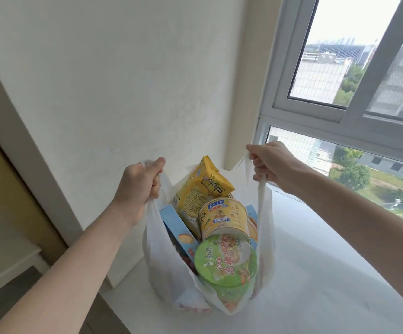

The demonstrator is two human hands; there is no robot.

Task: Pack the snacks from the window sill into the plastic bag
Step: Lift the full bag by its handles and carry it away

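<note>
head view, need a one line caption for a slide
Both hands, left and right, hold the handles of a white plastic bag full of snacks on the window sill.

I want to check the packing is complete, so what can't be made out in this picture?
Head view only:
- Bottom of the plastic bag: red items show dimly through the film, hidden by the green noodle cup and yellow can.
- Window sill: its right end is cut off by the frame edge.
- Blue box: lower part buried.
- Handles: covered by the left hand and right hand.
</note>
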